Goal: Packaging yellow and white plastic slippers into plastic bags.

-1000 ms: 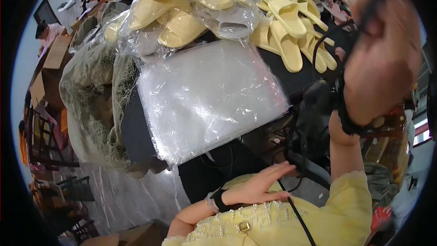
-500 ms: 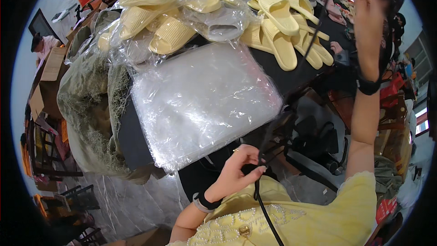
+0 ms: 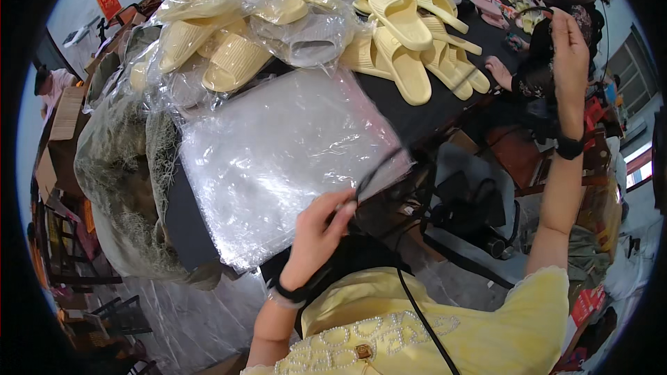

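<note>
My left hand pinches a thin black cord between thumb and fingers, just over the near right edge of a stack of clear plastic bags. Raised high at the right, my right hand is closed on the cord too, which bends in a small arc at its fingertips. Between the two hands the cord is blurred; another stretch hangs down across my yellow top. Beyond the bags lie pale yellow slippers in a loose pile. More slippers, yellow and grey, are wrapped in clear plastic at the far left.
Everything stands on a black-covered table. Olive netted cloth drapes over its left side. To the right is a chair with a black bag. Another person's hand rests by the table's right edge. Cardboard boxes stand far left.
My left hand has moved up and left, from near my lap to the edge of the bag stack. My right hand has lowered slightly. The view has shifted a little.
</note>
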Motion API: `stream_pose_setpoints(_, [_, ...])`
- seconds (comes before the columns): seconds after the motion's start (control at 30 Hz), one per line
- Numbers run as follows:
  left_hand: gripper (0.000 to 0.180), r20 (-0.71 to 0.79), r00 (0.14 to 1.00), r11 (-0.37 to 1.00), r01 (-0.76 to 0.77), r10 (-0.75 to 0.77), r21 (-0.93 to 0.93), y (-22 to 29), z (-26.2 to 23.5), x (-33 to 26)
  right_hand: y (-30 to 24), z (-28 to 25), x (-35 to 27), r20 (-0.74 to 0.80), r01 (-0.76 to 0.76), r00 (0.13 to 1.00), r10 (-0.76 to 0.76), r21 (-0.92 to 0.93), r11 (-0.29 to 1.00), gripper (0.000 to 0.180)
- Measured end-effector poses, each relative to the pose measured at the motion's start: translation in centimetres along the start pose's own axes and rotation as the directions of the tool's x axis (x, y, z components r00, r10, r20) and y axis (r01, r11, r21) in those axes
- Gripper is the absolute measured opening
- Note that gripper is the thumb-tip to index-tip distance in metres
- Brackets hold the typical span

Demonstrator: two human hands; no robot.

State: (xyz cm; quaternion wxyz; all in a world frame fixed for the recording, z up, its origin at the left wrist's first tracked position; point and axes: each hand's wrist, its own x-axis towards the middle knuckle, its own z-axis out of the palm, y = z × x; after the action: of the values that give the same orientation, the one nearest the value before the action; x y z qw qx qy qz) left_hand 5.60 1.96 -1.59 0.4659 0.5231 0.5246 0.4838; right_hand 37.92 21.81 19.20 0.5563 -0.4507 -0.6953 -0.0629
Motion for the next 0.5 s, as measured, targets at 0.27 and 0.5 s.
stream_pose_setpoints(0.27, [0.021,0.317,0.947,0.997,0.068,-0.052,-0.037,-2.2,-11.0,-12.3,0.6,-0.6,-3.7,0.164,-0.196,0.97,0.179,0.094,0.976,0.033])
stream_pose_setpoints(0.5, [0.026,0.135,0.974,0.833,0.081,-0.184,0.548,-0.3,-10.9,-14.7,-3.2,1.9,-8.6,0.356,-0.347,0.895,0.269,0.175,0.921,0.026])
